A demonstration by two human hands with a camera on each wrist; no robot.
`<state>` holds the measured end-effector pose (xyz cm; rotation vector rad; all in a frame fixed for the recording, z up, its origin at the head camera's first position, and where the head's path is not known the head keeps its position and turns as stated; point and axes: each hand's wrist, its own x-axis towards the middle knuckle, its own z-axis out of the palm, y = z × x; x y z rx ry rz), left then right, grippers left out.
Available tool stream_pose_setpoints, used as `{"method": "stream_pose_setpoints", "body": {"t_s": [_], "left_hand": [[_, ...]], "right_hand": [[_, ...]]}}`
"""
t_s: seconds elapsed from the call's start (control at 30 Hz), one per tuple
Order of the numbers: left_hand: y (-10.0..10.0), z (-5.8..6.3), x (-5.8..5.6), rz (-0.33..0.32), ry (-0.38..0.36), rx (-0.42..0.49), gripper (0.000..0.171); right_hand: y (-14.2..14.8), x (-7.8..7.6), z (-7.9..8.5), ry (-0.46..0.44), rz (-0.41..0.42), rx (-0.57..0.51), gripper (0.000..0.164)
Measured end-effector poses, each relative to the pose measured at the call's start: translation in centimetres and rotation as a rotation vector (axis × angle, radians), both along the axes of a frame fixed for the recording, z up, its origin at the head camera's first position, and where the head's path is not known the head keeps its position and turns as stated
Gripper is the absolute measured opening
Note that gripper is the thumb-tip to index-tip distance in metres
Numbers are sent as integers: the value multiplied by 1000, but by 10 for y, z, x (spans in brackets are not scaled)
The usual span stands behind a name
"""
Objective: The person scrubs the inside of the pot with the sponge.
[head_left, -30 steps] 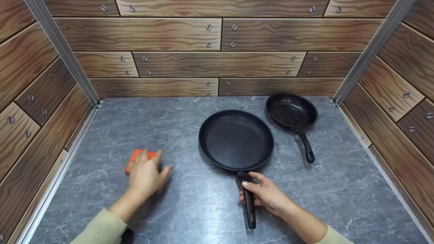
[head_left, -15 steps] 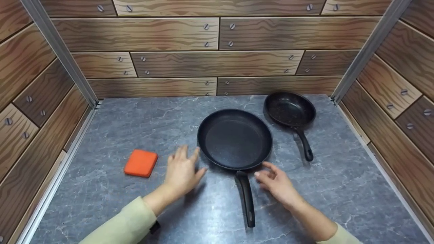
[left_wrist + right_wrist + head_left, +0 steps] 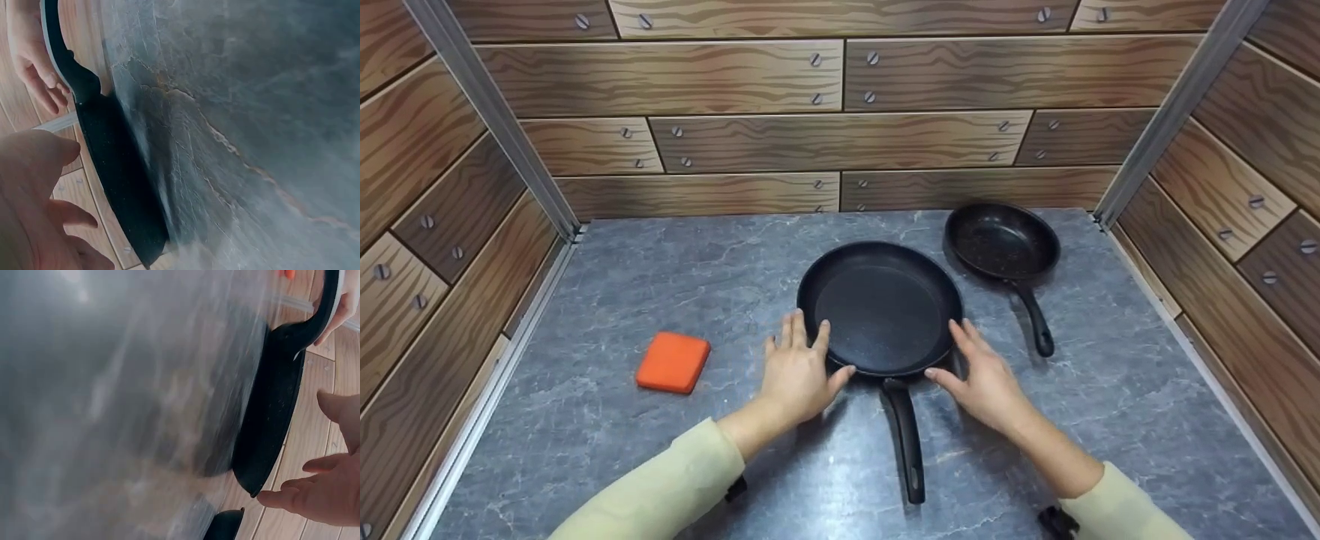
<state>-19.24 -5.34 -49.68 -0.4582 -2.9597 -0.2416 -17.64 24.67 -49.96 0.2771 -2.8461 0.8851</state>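
A large black frying pan [image 3: 885, 307] lies flat mid-table, its handle pointing toward me. My left hand [image 3: 799, 375] is at its near left rim with fingers spread and straight. On the opposite side my right hand [image 3: 988, 379] has its fingers extended along the near right rim. In the right wrist view, a fingertip of the right hand [image 3: 320, 489] meets or nearly meets the edge of the pan [image 3: 270, 416]. The left wrist view shows the left hand [image 3: 34, 191] beside the pan's side wall [image 3: 121, 174]; contact there is hard to tell. Neither hand grips the handle [image 3: 906, 442].
An orange square block, sponge-like [image 3: 673, 362], lies on the grey marbled table [image 3: 697, 277] at the left. A smaller black frying pan [image 3: 1002, 241] stands at the back right, handle toward me. Wood-patterned walls [image 3: 750, 75] enclose the back and sides.
My left hand has left the orange block and moved right to the large pan's rim. My right hand has let go of the handle and moved up to the right rim.
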Motion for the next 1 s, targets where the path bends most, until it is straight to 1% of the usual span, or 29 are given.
{"method": "stream_pose_setpoints", "body": {"t_s": [0.17,0.33,0.63,0.83,1.0], "left_hand": [[5,-3,-5,35,-60,-43,92],[7,-4,-7,52,-100,-68,94],[6,-6,-7,57,-130,-84,100],[7,-9,-7,60,-126,-88,106],[7,-9,-8,65,-115,-88,109]], "right_hand": [[0,-9,-2,-75,42,96,89],[-2,-12,-2,-111,71,138,86],[-2,-15,-3,-134,47,124,95],[-2,-15,-3,-167,37,119,99],[-4,-16,-3,-151,35,118,99]]}}
